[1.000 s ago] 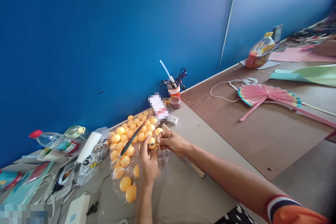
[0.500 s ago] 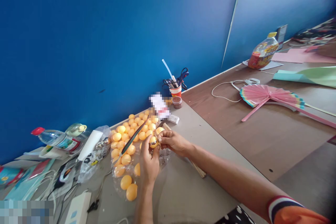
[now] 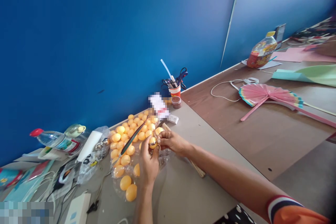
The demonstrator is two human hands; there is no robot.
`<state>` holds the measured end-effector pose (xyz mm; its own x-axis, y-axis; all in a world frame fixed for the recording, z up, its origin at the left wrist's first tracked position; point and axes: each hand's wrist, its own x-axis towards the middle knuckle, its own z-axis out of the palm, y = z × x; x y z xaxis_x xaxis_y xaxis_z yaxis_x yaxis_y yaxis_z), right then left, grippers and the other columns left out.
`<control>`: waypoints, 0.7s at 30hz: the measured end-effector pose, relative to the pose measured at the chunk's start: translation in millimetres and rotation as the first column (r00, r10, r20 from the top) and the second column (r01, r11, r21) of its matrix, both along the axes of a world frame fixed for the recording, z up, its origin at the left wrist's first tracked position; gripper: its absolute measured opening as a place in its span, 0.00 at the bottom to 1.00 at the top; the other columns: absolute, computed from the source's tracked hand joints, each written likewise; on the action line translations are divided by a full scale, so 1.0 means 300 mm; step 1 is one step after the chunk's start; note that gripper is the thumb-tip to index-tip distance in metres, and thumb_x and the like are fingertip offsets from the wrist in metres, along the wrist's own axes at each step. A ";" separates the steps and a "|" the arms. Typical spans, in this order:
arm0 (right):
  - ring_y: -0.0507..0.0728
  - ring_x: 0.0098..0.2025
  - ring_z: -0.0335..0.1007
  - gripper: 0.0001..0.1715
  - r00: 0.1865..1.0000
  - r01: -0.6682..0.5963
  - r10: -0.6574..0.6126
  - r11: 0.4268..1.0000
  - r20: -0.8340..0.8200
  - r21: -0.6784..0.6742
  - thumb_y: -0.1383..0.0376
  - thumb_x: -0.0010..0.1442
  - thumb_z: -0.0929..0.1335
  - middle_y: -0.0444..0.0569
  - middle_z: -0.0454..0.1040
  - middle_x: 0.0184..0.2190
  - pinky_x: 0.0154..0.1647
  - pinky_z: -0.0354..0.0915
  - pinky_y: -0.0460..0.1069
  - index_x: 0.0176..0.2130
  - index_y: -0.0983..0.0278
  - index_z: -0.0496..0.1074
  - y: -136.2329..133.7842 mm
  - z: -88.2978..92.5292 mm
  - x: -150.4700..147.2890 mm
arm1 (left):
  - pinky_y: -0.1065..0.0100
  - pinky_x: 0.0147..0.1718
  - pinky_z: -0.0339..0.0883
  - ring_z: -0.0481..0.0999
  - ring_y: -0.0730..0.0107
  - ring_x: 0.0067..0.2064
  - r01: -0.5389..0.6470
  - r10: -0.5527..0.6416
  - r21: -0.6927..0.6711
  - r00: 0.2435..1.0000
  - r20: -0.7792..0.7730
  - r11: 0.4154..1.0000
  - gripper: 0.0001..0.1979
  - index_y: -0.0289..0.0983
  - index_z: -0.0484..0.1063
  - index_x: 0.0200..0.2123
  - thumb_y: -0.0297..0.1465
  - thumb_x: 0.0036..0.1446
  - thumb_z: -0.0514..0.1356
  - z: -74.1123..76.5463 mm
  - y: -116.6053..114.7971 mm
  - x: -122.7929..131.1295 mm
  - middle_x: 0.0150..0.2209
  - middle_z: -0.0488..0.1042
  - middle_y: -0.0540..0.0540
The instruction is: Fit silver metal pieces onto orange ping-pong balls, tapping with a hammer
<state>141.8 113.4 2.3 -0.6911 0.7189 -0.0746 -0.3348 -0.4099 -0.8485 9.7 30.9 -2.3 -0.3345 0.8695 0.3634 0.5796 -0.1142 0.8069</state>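
My left hand (image 3: 149, 165) is closed around a small orange ball (image 3: 152, 142) with a shiny dark patch on its front, gripped between thumb and fingers. From the right, my right hand (image 3: 168, 141) pinches at the ball's edge. Whatever sits between those fingertips is too small to make out. Beside and behind both hands, many orange balls (image 3: 125, 160) like ping-pong balls lie on and in a clear plastic bag (image 3: 119, 190). Across these balls rests a slim dark tool with a pale tip (image 3: 130, 142).
A paper cup of pens (image 3: 175, 92) and a small lidded tub (image 3: 176, 102) stand by the blue wall. At left are a red-capped bottle (image 3: 54, 139), cables and a white power strip (image 3: 78, 209). A pink paper fan (image 3: 266, 94) and a drink bottle (image 3: 262, 50) occupy the right.
Both hands stay at nearly the same spot, still on the ball. The shiny patch on the ball looks slightly different. The whole view has shifted slightly.
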 end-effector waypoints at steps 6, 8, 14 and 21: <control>0.48 0.26 0.66 0.23 1.000 -0.009 0.008 0.999 -0.026 -0.048 0.54 0.42 0.80 0.42 0.72 0.24 0.31 0.65 0.45 0.27 0.65 0.70 -0.010 0.010 0.001 | 0.51 0.53 0.71 0.76 0.51 0.55 -0.014 0.015 0.027 0.999 -0.041 1.000 0.22 0.37 0.71 0.53 0.44 0.62 0.59 0.006 -0.001 0.001 0.53 0.76 0.34; 0.48 0.26 0.67 0.23 0.999 -0.010 0.008 0.998 -0.033 -0.060 0.55 0.42 0.80 0.42 0.72 0.24 0.32 0.66 0.45 0.27 0.65 0.70 -0.012 0.010 0.000 | 0.51 0.53 0.71 0.75 0.51 0.56 -0.010 0.010 0.021 0.999 -0.037 1.000 0.22 0.37 0.70 0.54 0.44 0.62 0.59 0.008 -0.002 0.002 0.53 0.76 0.35; 0.48 0.25 0.67 0.22 0.999 -0.021 0.017 0.997 -0.043 -0.078 0.56 0.43 0.80 0.42 0.72 0.23 0.31 0.66 0.45 0.27 0.65 0.70 -0.011 0.012 0.003 | 0.52 0.53 0.71 0.75 0.51 0.56 -0.015 0.016 0.023 1.000 -0.023 1.000 0.22 0.38 0.70 0.54 0.43 0.62 0.59 0.000 -0.002 0.003 0.52 0.76 0.35; 0.47 0.25 0.67 0.24 1.000 -0.007 0.008 0.998 0.026 -0.057 0.55 0.41 0.80 0.41 0.71 0.23 0.33 0.68 0.46 0.26 0.65 0.68 -0.003 0.009 0.005 | 0.51 0.53 0.71 0.76 0.51 0.55 -0.003 0.004 0.029 0.999 -0.036 1.000 0.20 0.38 0.70 0.54 0.40 0.62 0.59 -0.011 0.000 -0.003 0.53 0.76 0.34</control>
<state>143.3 112.6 4.9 -0.6939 0.7077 -0.1334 -0.3096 -0.4604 -0.8320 8.8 30.9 -5.8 -0.3237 0.8573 0.4002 0.6083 -0.1354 0.7821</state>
